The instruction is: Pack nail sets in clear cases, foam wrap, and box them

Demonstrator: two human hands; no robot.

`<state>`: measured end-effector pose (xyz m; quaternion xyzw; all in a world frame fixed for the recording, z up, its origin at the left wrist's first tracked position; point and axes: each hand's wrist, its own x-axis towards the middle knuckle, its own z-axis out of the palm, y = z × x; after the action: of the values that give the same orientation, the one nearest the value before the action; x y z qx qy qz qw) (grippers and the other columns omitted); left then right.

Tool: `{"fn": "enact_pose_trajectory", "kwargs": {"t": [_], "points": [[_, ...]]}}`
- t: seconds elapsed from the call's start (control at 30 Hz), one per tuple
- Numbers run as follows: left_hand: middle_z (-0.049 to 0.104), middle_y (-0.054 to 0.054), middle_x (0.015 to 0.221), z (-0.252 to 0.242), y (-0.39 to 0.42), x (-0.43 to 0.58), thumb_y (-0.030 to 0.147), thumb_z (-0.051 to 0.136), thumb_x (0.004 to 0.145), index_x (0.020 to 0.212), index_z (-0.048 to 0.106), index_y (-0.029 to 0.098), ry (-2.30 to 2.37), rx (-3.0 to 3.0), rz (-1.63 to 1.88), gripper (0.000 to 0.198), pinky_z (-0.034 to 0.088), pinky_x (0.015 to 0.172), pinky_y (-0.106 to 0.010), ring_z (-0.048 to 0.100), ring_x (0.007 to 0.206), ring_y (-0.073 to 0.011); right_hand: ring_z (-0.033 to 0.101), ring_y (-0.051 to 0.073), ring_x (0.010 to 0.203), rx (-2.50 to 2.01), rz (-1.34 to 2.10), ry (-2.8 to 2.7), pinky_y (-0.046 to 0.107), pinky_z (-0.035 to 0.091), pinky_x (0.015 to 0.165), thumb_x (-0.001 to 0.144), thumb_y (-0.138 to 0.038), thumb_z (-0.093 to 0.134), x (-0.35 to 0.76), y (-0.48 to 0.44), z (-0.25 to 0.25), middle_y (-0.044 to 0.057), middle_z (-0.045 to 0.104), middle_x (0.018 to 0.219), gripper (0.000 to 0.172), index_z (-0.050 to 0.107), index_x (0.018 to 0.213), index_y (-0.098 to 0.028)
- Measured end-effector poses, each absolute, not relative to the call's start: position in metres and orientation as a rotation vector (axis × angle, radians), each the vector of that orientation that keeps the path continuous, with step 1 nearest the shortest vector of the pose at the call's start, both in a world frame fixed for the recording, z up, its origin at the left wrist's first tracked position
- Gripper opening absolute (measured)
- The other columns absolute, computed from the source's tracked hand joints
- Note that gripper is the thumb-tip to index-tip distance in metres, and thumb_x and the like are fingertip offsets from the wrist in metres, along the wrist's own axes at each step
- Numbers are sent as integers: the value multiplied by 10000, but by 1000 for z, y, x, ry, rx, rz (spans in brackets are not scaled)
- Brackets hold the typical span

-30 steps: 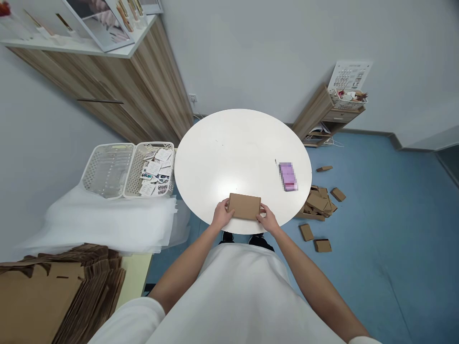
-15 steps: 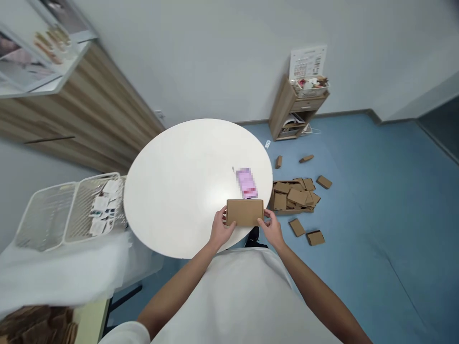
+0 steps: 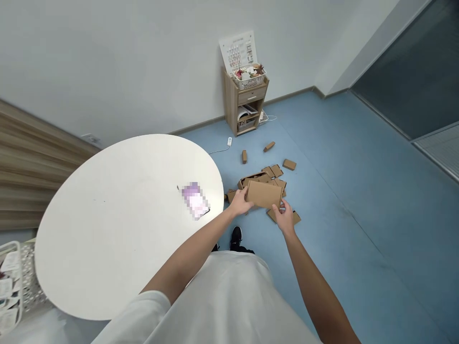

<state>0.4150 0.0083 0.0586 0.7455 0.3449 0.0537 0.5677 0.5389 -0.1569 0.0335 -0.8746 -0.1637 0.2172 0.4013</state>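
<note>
Box (image 3: 264, 194) clasped by left fingers (image 3: 243, 194), right fingers (image 3: 287, 206); blue floor (image 3: 344, 181) below, white table (image 3: 125, 215) beside.

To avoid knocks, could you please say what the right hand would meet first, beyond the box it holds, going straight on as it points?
Beyond the held box, the right hand seems to line up with the pile of cardboard boxes, though depth is unclear and it may pass above.

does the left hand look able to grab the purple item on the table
Probably not: the left hand holds one end of the cardboard box, though nothing seems to block its way to the purple item.
</note>
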Motion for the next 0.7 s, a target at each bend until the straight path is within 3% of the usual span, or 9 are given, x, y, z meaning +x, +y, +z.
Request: {"fn": "enact_pose_trajectory", "kwargs": {"t": [0.17, 0.27, 0.5, 0.7], "points": [[322, -132, 1324, 60, 7, 428, 227, 599, 627, 1311, 288, 152, 744, 1885, 151, 755, 295, 982, -377, 308, 1215, -290, 496, 206, 1012, -2157, 452, -462, 338, 409, 854, 706, -471, 475, 546, -163, 30, 124, 405, 1197, 558, 428, 1190, -196], [268, -131, 1369, 56, 0, 405, 202, 571, 633, 1307, 297, 140, 737, 1926, 105, 730, 273, 1003, -385, 259, 1248, -290, 483, 223, 1047, -2125, 533, -536, 361, 407, 867, 712, -455, 470, 532, -164, 26, 124, 419, 1199, 492, 475, 1132, -198], [508, -101, 1185, 49, -20, 312, 189, 490, 697, 1222, 409, 157, 883, 1763, 60, 532, 440, 828, -333, 535, 1004, -208, 578, 195, 880, -1943, 787, -729, 345, 464, 773, 721, -400, 473, 479, -141, 27, 128, 490, 1129, 411, 512, 1066, -178], [562, -94, 1091, 55, -31, 216, 294, 477, 742, 1167, 457, 155, 1171, 1627, 212, 448, 454, 769, -307, 575, 898, -173, 593, 172, 696, -1825, 1000, -976, 316, 473, 646, 707, -414, 484, 418, -100, 39, 99, 613, 924, 409, 543, 1025, -163]]}}
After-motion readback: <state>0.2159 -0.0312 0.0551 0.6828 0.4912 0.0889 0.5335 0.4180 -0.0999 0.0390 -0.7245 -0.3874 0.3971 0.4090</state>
